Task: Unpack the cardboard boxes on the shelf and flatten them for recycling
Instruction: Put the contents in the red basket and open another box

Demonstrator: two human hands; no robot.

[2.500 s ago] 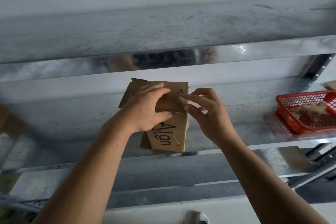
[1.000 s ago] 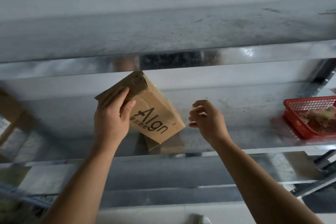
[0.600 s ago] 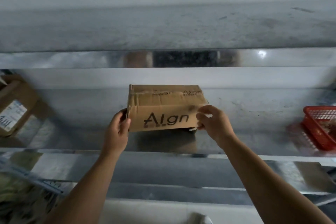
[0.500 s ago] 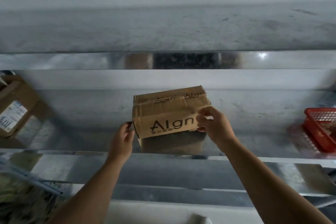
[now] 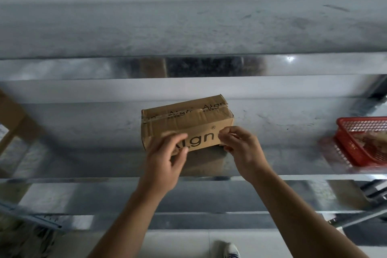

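A small brown cardboard box (image 5: 188, 120) printed "Algn" lies on its long side on the metal shelf (image 5: 83, 163), its taped seam facing up and its right end turned slightly away. My left hand (image 5: 165, 163) is blurred in front of the box's lower left front face, fingers spread and fairly straight; whether it touches the cardboard is unclear. My right hand (image 5: 240, 148) is at the box's lower right front corner, with curled fingers and thumb pinching that corner.
A red plastic basket (image 5: 345, 132) with brownish scraps stands on the same shelf at the right. Part of another cardboard box (image 5: 10, 119) shows at the left edge. An upper shelf lip (image 5: 199, 67) overhangs. A shoe (image 5: 231, 250) is on the floor below.
The box went from standing on end to lying on its long side, seam up. My left hand left the box's left end and came in front of its face. My right hand stays at the right corner.
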